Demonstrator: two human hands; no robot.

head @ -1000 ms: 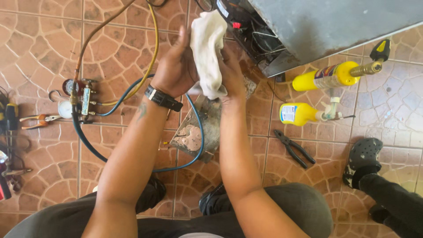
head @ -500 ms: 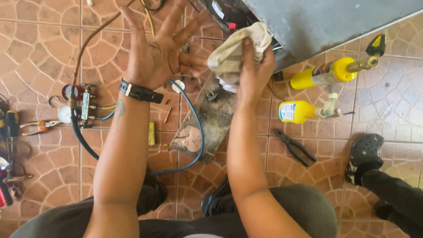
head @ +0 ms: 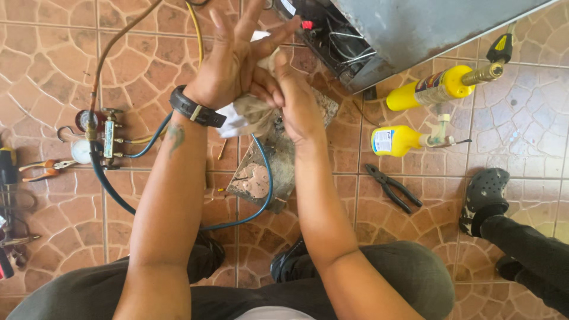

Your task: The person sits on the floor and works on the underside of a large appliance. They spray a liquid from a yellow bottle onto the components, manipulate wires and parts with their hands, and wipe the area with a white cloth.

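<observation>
My left hand (head: 228, 56) is raised with fingers spread apart, a dark watch (head: 195, 108) on its wrist. My right hand (head: 290, 95) grips a crumpled, soiled white rag (head: 246, 112) and presses it against the palm of my left hand. Both hands hover above a loose broken tile piece (head: 272, 166) on the floor, just in front of the open underside of a grey metal appliance (head: 415, 29) with wires showing.
A gauge manifold (head: 98, 133) with blue, yellow and red hoses lies left. Two yellow gas canisters (head: 438, 89) (head: 400, 140) and black pliers (head: 391, 188) lie right. Orange-handled pliers (head: 41, 170) and other tools sit at far left. Another person's shoe (head: 486, 198) is at right.
The rag has come down from beside the appliance into my left palm. My left hand stays open-fingered while my right hand has closed in against it with the rag.
</observation>
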